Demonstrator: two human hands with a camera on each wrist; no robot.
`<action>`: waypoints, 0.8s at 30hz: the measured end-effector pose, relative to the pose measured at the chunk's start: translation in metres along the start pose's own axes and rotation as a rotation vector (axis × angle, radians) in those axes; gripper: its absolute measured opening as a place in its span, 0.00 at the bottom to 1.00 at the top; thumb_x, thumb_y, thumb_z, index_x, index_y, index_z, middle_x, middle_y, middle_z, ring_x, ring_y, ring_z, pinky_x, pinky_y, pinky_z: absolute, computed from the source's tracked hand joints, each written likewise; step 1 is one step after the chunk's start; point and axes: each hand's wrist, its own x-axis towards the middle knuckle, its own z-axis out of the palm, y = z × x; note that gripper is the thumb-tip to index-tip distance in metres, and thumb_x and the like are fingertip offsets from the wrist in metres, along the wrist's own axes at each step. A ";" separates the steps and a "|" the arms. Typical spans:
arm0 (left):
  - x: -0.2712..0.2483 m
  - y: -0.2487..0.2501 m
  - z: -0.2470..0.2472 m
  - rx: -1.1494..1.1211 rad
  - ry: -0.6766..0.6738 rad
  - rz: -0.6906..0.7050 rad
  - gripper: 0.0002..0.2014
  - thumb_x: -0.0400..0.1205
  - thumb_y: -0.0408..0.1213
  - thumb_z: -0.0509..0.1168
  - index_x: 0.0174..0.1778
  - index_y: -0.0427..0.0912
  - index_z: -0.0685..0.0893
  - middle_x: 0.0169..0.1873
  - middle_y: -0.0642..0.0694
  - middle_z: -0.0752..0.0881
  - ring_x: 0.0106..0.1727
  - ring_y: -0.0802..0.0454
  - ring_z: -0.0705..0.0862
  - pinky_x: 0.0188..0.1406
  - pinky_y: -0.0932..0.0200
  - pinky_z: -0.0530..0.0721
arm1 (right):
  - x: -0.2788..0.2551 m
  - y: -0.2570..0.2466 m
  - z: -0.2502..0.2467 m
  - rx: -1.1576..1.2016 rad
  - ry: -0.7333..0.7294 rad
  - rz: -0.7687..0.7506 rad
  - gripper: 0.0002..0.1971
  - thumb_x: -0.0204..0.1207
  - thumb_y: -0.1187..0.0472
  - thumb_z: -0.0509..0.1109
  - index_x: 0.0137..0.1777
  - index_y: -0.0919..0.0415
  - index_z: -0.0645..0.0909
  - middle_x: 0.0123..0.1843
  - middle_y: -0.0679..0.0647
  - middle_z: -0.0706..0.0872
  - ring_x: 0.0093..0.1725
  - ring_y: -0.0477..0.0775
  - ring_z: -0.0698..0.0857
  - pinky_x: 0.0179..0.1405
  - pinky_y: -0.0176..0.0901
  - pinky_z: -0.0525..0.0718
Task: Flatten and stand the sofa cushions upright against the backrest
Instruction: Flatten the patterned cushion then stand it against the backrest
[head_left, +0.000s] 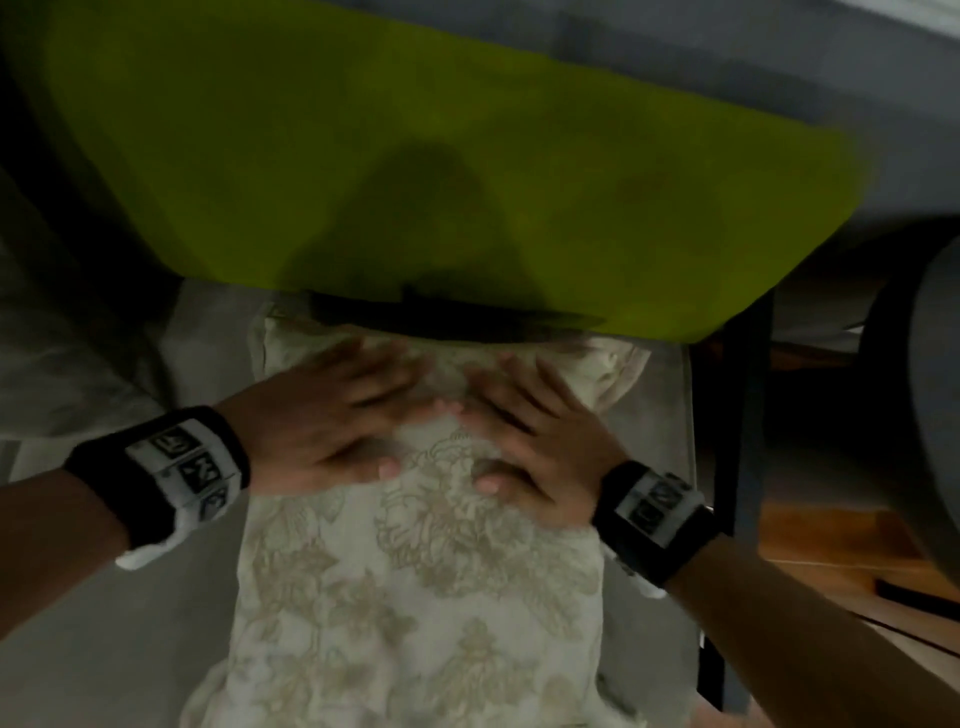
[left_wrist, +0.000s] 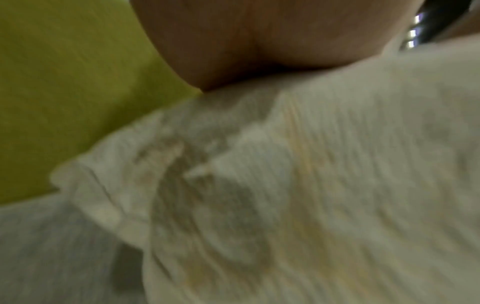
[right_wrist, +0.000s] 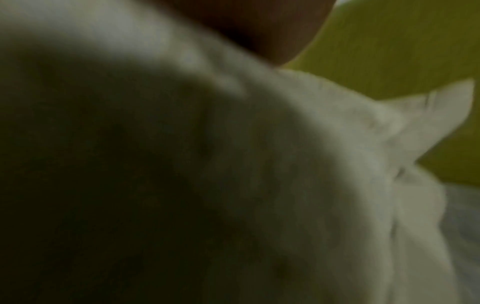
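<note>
Nothing I can read here: the black-and-white marks on my left wristband (head_left: 184, 464) and right wristband (head_left: 655, 504) are coded patterns, not letters or numbers.

— Where are the hands?
— Left hand (head_left: 332, 415) flat, fingers spread toward 1 o'clock; right hand (head_left: 524, 431) flat too, fingers toward 11 o'clock (fingertips nearly meeting). Both forearms come in from 6 o'clock, wristbands on.
</note>
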 end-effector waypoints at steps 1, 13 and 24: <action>0.005 0.005 0.010 0.007 -0.042 -0.013 0.34 0.86 0.69 0.38 0.84 0.68 0.31 0.86 0.58 0.30 0.86 0.53 0.28 0.86 0.40 0.38 | 0.003 0.001 0.013 0.029 -0.065 0.014 0.36 0.87 0.33 0.46 0.90 0.51 0.59 0.91 0.57 0.56 0.91 0.65 0.50 0.85 0.74 0.53; 0.037 -0.016 0.046 -0.163 -0.111 -0.066 0.31 0.86 0.67 0.39 0.84 0.71 0.35 0.84 0.65 0.28 0.83 0.61 0.24 0.85 0.43 0.31 | -0.021 0.054 0.083 0.277 -0.183 0.404 0.44 0.78 0.21 0.40 0.89 0.39 0.33 0.92 0.46 0.34 0.91 0.54 0.36 0.88 0.64 0.46; 0.057 -0.011 0.039 -0.046 -0.209 -0.133 0.32 0.83 0.71 0.34 0.84 0.72 0.35 0.85 0.62 0.30 0.84 0.59 0.26 0.84 0.46 0.29 | -0.003 0.066 0.025 0.155 0.003 0.619 0.45 0.83 0.29 0.30 0.84 0.55 0.71 0.88 0.53 0.66 0.89 0.57 0.56 0.89 0.61 0.47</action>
